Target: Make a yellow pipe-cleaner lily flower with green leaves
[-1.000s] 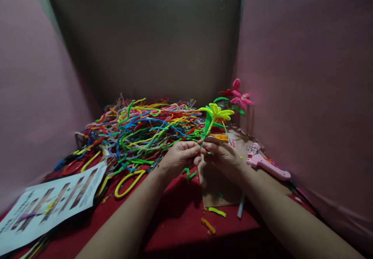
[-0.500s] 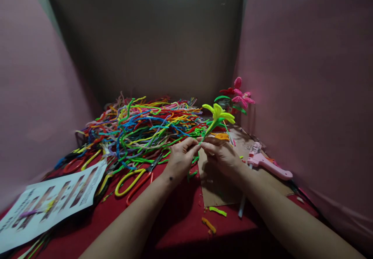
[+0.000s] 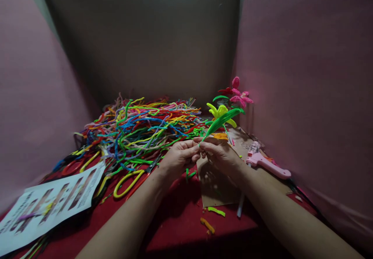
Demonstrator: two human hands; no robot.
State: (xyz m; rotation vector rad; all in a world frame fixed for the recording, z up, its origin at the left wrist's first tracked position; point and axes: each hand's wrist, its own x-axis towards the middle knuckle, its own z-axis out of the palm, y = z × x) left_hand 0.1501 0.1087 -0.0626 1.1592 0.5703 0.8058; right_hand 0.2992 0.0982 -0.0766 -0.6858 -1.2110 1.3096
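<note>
Between both hands is a pipe-cleaner flower (image 3: 214, 113) with yellow petals, partly covered by a long green leaf (image 3: 223, 121) on the near side. The flower tilts up and to the right. My left hand (image 3: 183, 154) pinches the lower stem, and my right hand (image 3: 217, 154) grips it just beside, fingertips nearly touching. Much of the stem is hidden by the fingers. Under the right hand lies a piece of cardboard (image 3: 212, 191).
A large heap of colourful pipe cleaners (image 3: 151, 126) fills the back left. Scissors (image 3: 131, 183) and a printed sheet (image 3: 55, 200) lie left. To the right are a pink glue gun (image 3: 268, 163) and pink flowers (image 3: 241, 97). Cut scraps (image 3: 216, 211) dot the red cloth (image 3: 180, 228).
The held flower has turned, so the green leaf now faces me and hides part of the yellow petals. Both hands stay in nearly the same place. The view has shifted slightly.
</note>
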